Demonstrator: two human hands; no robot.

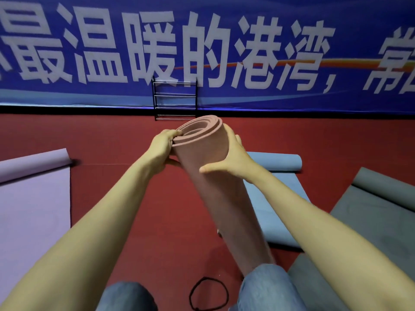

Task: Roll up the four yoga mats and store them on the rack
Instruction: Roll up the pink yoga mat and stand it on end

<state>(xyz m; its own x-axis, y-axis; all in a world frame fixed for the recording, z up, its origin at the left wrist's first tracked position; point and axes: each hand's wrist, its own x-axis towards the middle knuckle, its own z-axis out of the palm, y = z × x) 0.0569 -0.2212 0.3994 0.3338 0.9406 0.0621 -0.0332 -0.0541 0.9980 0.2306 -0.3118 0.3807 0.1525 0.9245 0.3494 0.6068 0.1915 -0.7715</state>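
A rolled pink yoga mat (215, 189) stands nearly upright in front of me, its spiral top end facing up, its lower end by my right knee. My left hand (162, 145) grips the top rim, fingers curled over the edge. My right hand (229, 160) wraps around the roll's right side just below the top. A purple mat (33, 209) lies flat on the left with its far end curled. On the right a blue mat (269, 198) and a grey-green mat (370, 221) lie partly unrolled. The black wire rack (175, 101) stands against the far wall, its shelves bare.
Red floor (125, 198) runs between the mats up to the rack. A black elastic loop (208, 295) lies on the floor between my knees. A blue banner (202, 41) with large white characters covers the back wall.
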